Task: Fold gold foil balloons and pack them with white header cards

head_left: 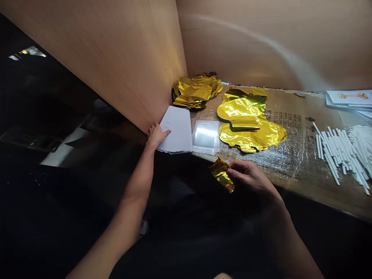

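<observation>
I stand at a brown counter (296,157), and the white paper stack (176,133) at its left end is my landmark. My left hand (156,135) is at the left edge of that stack, thumb laid on the top sheet; my other fingers are partly hidden, so I cannot tell whether they close on the paper. Two short lines of dark print on the sheet are too small to read. My right hand (252,177), nearer my body and to the right of the stack, pinches a folded gold foil piece (223,177) between thumb and fingers, its free end pointing toward the stack. Just right of the stack lie clear plastic sleeves (206,135), shiny with reflected light. Farther right of it, loose gold foil shapes (252,133) overlap, wrinkled and bright. Directly behind the stack sits a gold foil pile (197,88), several layers thick. Well to the stack's right are scattered white sticks (334,151), and beyond them, farther back, white cards (345,99), the top one printed with a golden shape. A wooden side panel (122,58) rises left of the stack.
</observation>
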Demonstrator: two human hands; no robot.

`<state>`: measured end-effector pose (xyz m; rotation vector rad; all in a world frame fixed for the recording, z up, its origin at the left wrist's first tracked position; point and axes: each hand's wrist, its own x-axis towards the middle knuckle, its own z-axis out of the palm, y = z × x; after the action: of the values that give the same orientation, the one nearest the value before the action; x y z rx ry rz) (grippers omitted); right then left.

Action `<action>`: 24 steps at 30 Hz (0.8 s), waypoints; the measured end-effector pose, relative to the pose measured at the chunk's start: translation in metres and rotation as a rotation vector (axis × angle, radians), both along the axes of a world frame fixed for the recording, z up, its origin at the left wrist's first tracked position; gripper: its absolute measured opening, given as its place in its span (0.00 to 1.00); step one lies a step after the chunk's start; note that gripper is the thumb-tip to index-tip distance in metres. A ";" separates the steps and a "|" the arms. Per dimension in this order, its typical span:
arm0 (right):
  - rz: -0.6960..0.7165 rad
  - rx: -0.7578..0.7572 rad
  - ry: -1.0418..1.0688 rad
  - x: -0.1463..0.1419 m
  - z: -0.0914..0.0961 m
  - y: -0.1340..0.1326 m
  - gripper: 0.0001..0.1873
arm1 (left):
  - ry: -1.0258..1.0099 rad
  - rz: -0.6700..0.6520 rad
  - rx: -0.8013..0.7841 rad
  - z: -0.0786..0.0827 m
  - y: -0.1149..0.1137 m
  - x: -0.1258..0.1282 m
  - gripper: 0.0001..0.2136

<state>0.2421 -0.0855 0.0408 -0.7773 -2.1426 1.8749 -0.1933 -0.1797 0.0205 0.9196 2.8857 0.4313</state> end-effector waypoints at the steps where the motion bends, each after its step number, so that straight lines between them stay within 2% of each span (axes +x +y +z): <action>1: -0.002 -0.008 0.006 -0.001 -0.002 -0.002 0.17 | 0.009 -0.009 -0.036 -0.003 -0.001 -0.008 0.34; 4: -0.045 0.019 0.021 -0.008 -0.003 -0.005 0.16 | 0.150 -0.035 -0.013 -0.008 -0.003 -0.010 0.35; 7: -0.083 0.070 0.034 -0.017 -0.001 -0.006 0.16 | 0.214 -0.058 0.003 -0.010 -0.003 -0.004 0.28; 9: -0.093 0.074 0.052 -0.022 -0.002 -0.007 0.16 | 0.170 -0.066 0.017 -0.010 -0.004 -0.003 0.23; 12: -0.085 0.053 0.088 -0.027 -0.008 -0.008 0.17 | 0.031 -0.037 0.213 -0.006 -0.008 -0.008 0.17; 14: -0.087 -0.001 0.117 -0.030 -0.013 -0.008 0.16 | -0.064 -0.022 0.355 0.000 -0.013 -0.012 0.11; 16: -0.106 -0.104 0.170 -0.035 -0.016 -0.009 0.16 | -0.121 -0.026 0.418 0.008 -0.018 -0.008 0.07; 17: -0.119 -0.150 0.219 -0.040 -0.016 -0.009 0.15 | -0.141 -0.038 0.448 0.011 -0.019 -0.002 0.08; 19: -0.156 -0.191 0.352 -0.055 -0.014 -0.011 0.15 | -0.249 -0.072 0.635 0.015 -0.018 0.026 0.11; 22: -0.258 -0.128 0.499 -0.084 -0.009 -0.013 0.15 | -0.595 -0.135 1.097 0.015 -0.012 0.095 0.20; 24: -0.329 -0.070 0.462 -0.097 -0.008 -0.013 0.15 | -0.812 -0.166 1.242 0.014 -0.012 0.140 0.23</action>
<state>0.1456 -0.0984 0.0328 -0.5913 -1.5736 1.7520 -0.0529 -0.1912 0.0342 0.7274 1.5891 2.0572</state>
